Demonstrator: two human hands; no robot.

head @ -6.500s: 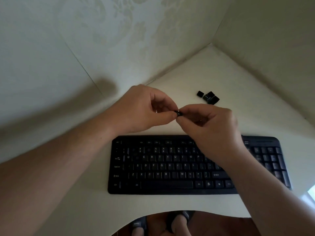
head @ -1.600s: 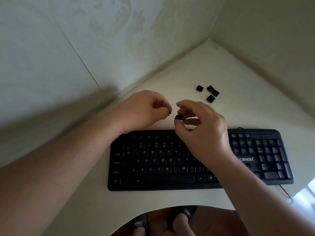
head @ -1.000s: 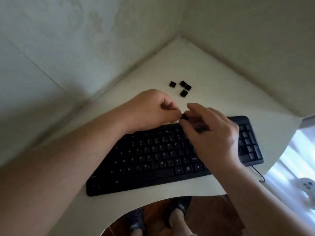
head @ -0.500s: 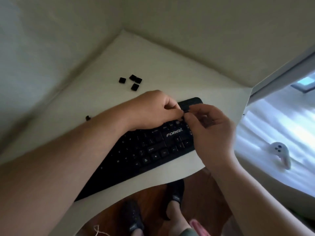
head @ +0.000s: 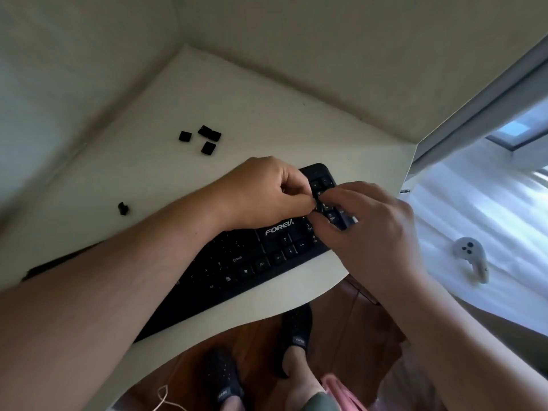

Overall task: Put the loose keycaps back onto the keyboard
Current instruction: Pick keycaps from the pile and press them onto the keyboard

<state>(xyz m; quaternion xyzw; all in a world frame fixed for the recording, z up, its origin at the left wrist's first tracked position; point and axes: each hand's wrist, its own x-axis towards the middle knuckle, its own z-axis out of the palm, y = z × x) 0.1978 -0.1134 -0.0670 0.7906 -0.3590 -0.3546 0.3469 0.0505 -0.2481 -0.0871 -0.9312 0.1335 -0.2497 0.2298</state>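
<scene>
Since the earlier frame, both hands have been brought down over the number pad of the black keyboard [head: 255,262], where white "FOREV" lettering is read. Left hand [head: 264,194] and right hand [head: 373,226] fingertips are pinched together; whether a keycap is gripped cannot be told. Four square black keycaps [head: 204,137] are seen at 11 o'clock on the matte cream desk [head: 267,129].

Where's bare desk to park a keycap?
Free: the desk between the four loose keycaps and the far wall, and between them and the lone black piece. Crowded: the keyboard numpad under the left hand and right hand.
</scene>
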